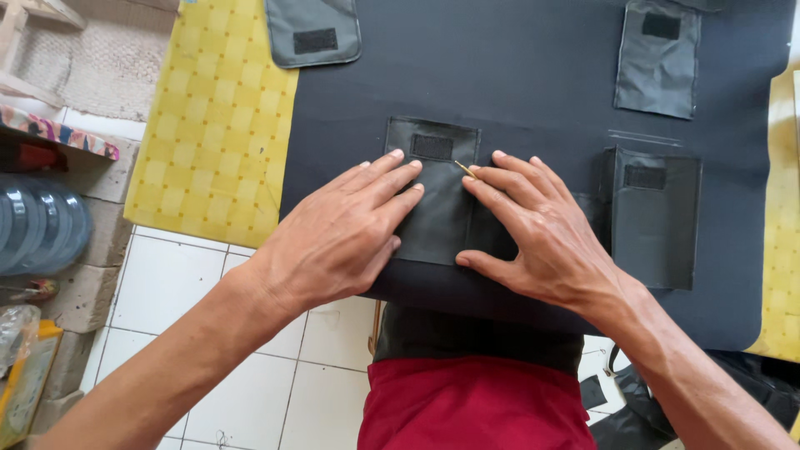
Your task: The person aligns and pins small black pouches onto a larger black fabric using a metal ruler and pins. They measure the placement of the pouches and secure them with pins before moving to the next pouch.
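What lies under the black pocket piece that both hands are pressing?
The pocket piece lies on a large dark fabric sheet, spread over a yellow checked cloth. Left hand and right hand cover its sides.

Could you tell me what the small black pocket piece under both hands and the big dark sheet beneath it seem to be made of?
The pocket piece looks like faux leather or coated fabric: faint sheen, soft creases. The dark sheet looks like matte woven cloth or foam-backed fabric, without shine; the look leaves it open.
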